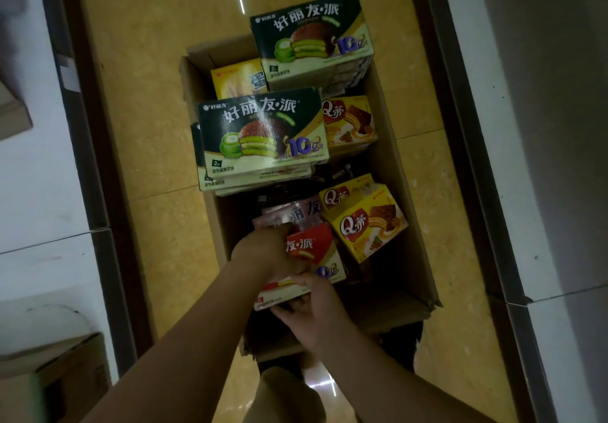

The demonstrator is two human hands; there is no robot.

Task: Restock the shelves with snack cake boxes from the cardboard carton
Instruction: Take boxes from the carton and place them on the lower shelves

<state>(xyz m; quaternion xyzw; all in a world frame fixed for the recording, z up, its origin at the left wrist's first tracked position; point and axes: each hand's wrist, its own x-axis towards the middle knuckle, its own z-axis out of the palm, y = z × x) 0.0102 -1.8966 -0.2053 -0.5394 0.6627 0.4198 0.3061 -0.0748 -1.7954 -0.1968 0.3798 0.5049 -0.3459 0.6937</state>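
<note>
Red snack cake box (pixel 309 251), white characters and pale lower band, sits tilted at the near end of the cardboard carton (pixel 404 225). Left hand (pixel 263 251) fingers curl over its left end. Right hand (pixel 312 310) pinches its near edge, thumb on top. Green boxes (pixel 263 133) lie at mid-carton, yellow boxes (pixel 368 221) along the right wall.

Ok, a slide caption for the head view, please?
Left hand and right hand hold a red box in the cardboard carton.

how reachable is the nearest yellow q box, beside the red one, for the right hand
Probably yes, once free: the yellow cardboard Q box lies uncovered on top, right of the red cardboard snack box that the right hand and left hand hold.
</note>
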